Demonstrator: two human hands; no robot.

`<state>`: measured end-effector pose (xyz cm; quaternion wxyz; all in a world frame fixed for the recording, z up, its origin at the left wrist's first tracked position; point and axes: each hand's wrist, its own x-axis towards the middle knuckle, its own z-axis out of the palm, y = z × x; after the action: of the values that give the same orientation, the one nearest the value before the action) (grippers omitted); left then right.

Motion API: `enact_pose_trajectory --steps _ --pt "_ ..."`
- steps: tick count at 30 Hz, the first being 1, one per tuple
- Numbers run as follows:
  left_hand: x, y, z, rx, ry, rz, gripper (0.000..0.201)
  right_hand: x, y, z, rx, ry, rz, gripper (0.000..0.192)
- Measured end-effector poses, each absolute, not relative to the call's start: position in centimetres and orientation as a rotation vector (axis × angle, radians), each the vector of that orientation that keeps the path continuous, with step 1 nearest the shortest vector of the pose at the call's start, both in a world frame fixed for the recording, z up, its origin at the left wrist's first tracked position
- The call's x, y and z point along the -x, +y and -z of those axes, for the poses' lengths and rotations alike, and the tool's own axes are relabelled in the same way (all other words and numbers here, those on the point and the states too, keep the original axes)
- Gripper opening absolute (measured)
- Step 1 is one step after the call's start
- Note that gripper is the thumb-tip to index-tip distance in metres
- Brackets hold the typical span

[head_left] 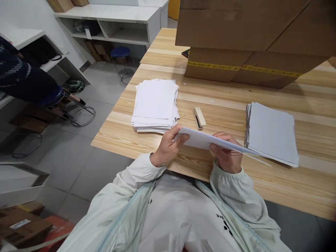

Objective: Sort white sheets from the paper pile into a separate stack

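Note:
Between both hands, over the table's near edge, a thin sheaf of white paper (198,139) is held at a slant. My left hand (170,145) grips its left end, thumb on top. Closed on the right part is my right hand (228,154), its thumb on the near face; a sheet edge sticks out beyond it. Just past the paper lies a cream stapler (198,118). A stack of white paper (156,99) sits to the left, its edges uneven. Another paper stack (271,131) lies to the right, close to my right hand.
Large taped cardboard boxes (228,63) stand at the back of the wooden table (223,94). A dark flat object (186,53) lies beside them. At left a person (23,70) sits on a blue stool (49,98); another blue stool (120,52) stands near white shelves (110,14).

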<state>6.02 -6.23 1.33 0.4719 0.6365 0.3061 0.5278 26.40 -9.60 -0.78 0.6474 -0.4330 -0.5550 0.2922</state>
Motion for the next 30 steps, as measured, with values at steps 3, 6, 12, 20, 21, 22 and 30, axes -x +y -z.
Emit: enact_pose_trajectory --steps 3,6,12,20,21,22,30 --pt "-6.3 -6.4 -0.6 -1.541 0.775 -1.318 0.038 -26.2 -9.6 1.3 1.029 -1.169 -0.633 0.025" --pt "-6.4 -6.5 -0.4 -1.539 0.802 -1.321 0.04 -26.2 -9.6 1.6 1.071 -1.088 -0.606 0.029" --pt "-6.7 -6.7 -0.5 -1.565 0.814 -1.341 0.042 -26.0 -9.9 2.1 1.145 -1.043 -0.523 0.031" --pt "-7.0 -7.5 -1.3 -1.632 0.875 -1.394 0.043 -25.7 -10.4 1.9 1.156 -1.006 -0.259 0.032" --pt "-6.9 -7.6 -1.3 -1.655 0.878 -1.412 0.043 -25.7 -10.4 1.9 1.155 -1.001 -0.228 0.031" --pt "-6.8 -7.7 -1.1 -1.678 0.884 -1.427 0.043 -25.7 -10.4 1.9 1.154 -1.005 -0.206 0.031" --pt "-6.7 -8.2 -2.0 -1.668 0.967 -1.371 0.045 -25.7 -11.7 0.3 1.347 -1.131 -0.172 0.05"
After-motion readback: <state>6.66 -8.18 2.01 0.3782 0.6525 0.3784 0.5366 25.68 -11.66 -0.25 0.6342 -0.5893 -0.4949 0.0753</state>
